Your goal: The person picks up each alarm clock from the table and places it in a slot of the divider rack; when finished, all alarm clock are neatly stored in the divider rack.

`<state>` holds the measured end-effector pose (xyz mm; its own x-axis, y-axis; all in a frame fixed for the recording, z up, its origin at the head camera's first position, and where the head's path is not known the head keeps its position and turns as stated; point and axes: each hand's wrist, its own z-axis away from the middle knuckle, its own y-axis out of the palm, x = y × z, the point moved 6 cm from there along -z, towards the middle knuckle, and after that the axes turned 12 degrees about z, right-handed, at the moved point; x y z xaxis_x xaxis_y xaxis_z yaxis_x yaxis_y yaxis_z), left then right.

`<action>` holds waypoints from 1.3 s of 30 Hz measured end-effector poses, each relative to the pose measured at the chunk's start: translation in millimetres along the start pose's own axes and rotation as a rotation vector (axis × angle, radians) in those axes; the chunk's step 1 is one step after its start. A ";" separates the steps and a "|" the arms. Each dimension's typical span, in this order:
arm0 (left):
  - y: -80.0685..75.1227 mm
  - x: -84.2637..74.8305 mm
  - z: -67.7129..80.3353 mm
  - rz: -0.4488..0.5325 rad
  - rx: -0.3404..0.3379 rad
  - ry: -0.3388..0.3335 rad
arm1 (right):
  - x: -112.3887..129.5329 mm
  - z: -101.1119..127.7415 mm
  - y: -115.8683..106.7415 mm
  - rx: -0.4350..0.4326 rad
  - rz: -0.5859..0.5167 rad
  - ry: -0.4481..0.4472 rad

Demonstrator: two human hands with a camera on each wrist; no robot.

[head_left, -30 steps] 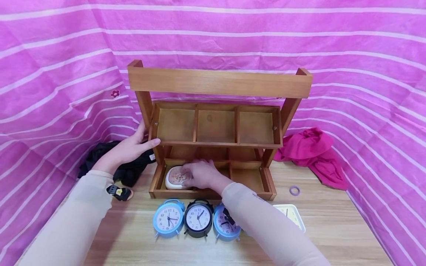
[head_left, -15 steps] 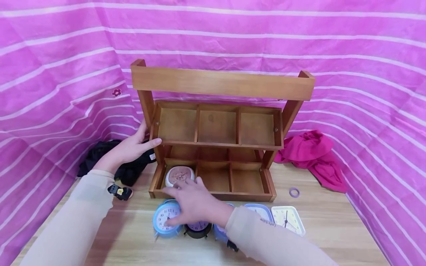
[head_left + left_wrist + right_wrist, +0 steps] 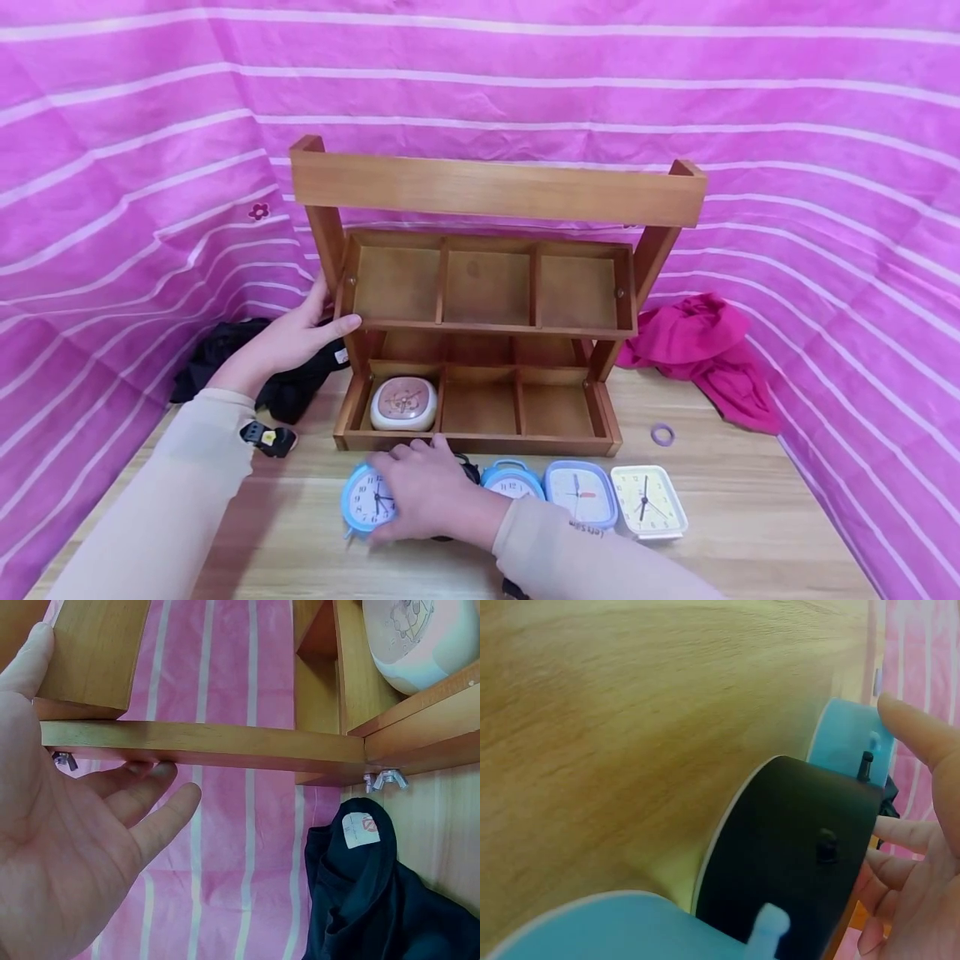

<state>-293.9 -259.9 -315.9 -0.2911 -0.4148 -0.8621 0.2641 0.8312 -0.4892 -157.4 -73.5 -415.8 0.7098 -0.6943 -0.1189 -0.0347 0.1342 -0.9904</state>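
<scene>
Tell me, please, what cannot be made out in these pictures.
Head view: dial of the black clock, covered by the right hand.
Right wrist view: rest of the nearest blue clock, cut off by the bottom edge.
Left wrist view: print on the label of the black cloth, too small to read.

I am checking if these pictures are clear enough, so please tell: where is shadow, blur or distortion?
Head view: a soft shadow on the table beside the left sleeve, the right hand slightly blurred, stripes of the pink cloth curving, perhaps partly from the lens. Left wrist view: small print on the white label unreadable. Right wrist view: the black clock looks soft.
</scene>
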 end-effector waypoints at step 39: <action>2.0 -0.1 0.5 0.029 -0.020 0.046 | -159.4 7.9 -32.2 -0.160 -0.503 0.189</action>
<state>-292.9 -258.4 -316.8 -0.3255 -0.3734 -0.8687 0.2546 0.8502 -0.4608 -263.9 38.4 -364.4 0.5285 -0.7615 0.3753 0.1591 -0.3453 -0.9249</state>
